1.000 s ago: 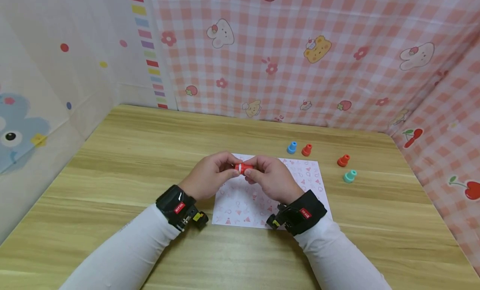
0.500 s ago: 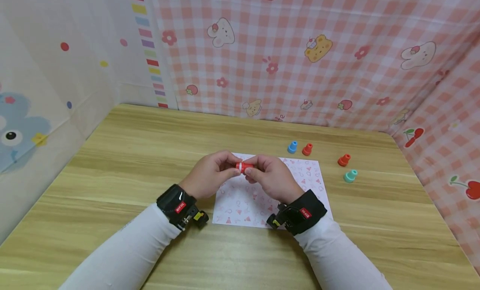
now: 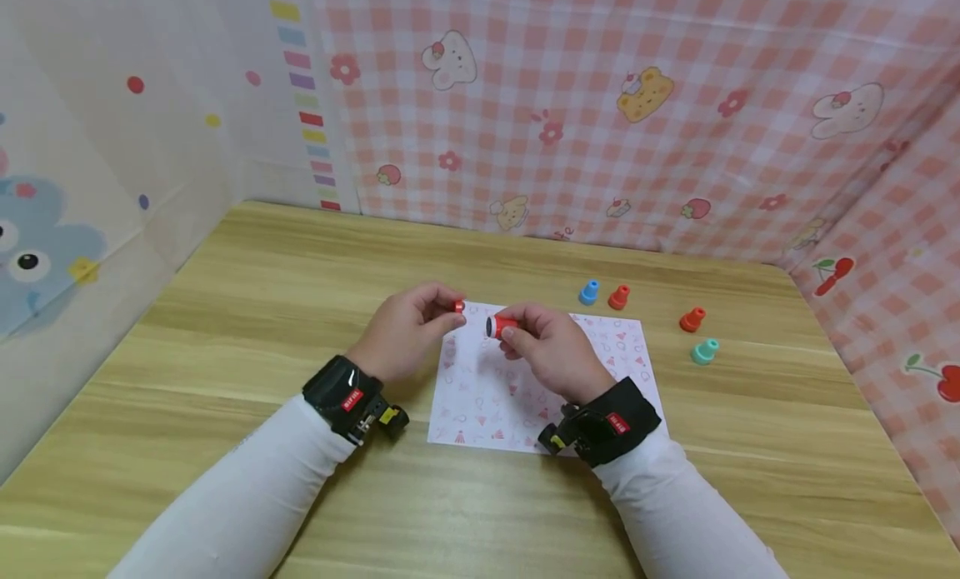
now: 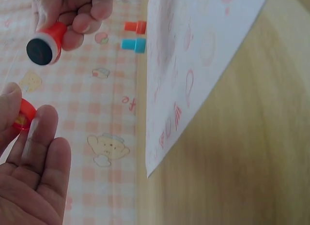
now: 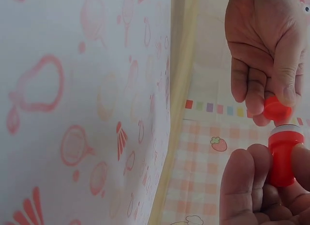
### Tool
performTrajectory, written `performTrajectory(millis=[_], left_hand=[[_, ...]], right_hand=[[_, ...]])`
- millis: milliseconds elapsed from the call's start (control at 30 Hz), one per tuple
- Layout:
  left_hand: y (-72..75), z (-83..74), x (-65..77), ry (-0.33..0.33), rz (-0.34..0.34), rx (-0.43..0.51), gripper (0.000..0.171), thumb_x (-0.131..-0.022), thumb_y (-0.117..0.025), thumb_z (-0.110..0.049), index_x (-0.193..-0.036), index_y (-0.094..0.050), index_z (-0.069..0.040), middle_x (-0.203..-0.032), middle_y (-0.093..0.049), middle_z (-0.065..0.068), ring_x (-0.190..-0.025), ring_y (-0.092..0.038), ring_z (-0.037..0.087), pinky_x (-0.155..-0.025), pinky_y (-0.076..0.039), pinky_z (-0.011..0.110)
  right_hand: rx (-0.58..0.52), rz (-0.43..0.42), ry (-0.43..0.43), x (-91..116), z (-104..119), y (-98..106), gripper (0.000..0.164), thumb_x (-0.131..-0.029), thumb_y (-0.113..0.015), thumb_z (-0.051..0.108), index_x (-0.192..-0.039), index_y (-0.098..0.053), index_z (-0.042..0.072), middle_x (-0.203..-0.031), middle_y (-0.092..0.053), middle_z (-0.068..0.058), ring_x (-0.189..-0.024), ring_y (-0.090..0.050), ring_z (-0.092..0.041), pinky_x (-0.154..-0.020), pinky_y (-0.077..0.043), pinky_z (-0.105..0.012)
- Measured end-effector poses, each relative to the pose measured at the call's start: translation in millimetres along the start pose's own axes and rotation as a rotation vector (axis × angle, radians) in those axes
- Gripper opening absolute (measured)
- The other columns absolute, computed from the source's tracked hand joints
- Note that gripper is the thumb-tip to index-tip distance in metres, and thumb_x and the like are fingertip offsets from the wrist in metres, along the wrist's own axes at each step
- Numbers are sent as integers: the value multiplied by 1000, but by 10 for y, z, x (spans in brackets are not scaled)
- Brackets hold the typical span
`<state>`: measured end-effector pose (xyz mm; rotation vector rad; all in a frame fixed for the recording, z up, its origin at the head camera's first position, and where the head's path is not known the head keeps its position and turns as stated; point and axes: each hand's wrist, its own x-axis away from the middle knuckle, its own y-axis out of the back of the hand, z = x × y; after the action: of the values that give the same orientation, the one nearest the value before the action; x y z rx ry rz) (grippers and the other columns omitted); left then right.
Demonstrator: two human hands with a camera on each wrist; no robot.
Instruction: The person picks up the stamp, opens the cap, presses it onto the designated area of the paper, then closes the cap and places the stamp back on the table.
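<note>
My right hand [image 3: 558,350] pinches a red stamp [image 3: 504,326] by its handle, above the printed paper. The stamp lies tilted sideways, and its dark round face, ringed in white, points left. In the left wrist view that stamp face [image 4: 39,51] is bare. Between thumb and fingers, my left hand [image 3: 401,329] holds a small red cap [image 3: 460,306] near the paper's top left corner. A gap separates cap and stamp in the head view. The white paper [image 3: 472,404] under the hands carries many small red and pink prints, such as shuttlecocks and rackets.
Right of the paper's far edge stand a blue stamp [image 3: 588,292] and a red one close together. Farther right are another red stamp [image 3: 693,319] and a teal stamp [image 3: 705,351]. Patterned cloth [image 3: 555,171] hangs behind the wooden table [image 3: 247,312] and along its sides.
The cap has come off the red stamp. My left hand has moved away to the left with the cap, while the right hand keeps the stamp, its dark face now showing.
</note>
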<state>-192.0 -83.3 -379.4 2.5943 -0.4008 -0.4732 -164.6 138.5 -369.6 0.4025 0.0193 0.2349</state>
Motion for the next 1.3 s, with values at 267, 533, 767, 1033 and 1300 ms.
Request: performTrajectory(millis=[267, 533, 767, 1033, 1300], left_hand=[[67, 72, -5, 4, -45, -59, 19, -91, -64, -23, -108, -61, -17, -94, -62, -10, -81, -56, 5, -71, -51, 31], [118, 94, -14, 18, -74, -62, 19, -91, -63, -26, -109, -60, -18, -93, -61, -11, -80, -55, 5, -70, -50, 32], [148, 97, -6, 19, -71, -76, 20, -91, -63, -26, -110, -60, -18, -92, -61, -11, -80, -54, 6, -70, -50, 32], [151, 99, -15, 23, -65, -97, 21, -91, -63, -27, -110, -60, -17, -92, -61, -11, -80, -53, 6, -70, -49, 31], [157, 132, -18, 27, -69, -103, 22, -91, -63, -27, -111, -60, -18, -92, -60, -11, -80, -53, 6, -70, -49, 31]], right_hand=[[-46, 11, -44, -24, 36, 0, 13, -95, -56, 15, -105, -65, 14, -95, -66, -15, -81, -62, -21, -79, -53, -38], [-90, 45, -47, -66, 103, 47, 16, -96, -53, 13, -107, -64, 10, -99, -63, -22, -84, -61, -26, -80, -53, -37], [-116, 97, -50, -95, 174, 76, 17, -97, -51, 14, -109, -61, 7, -95, -61, -17, -85, -60, -29, -80, -54, -39], [-79, 132, -64, -163, 187, 107, 18, -99, -48, 15, -110, -58, 6, -104, -57, -24, -91, -57, -35, -79, -54, -38], [140, 95, -78, -249, 254, 119, 13, -97, -53, 22, -106, -59, 14, -101, -64, -14, -84, -59, -25, -80, -52, -44]])
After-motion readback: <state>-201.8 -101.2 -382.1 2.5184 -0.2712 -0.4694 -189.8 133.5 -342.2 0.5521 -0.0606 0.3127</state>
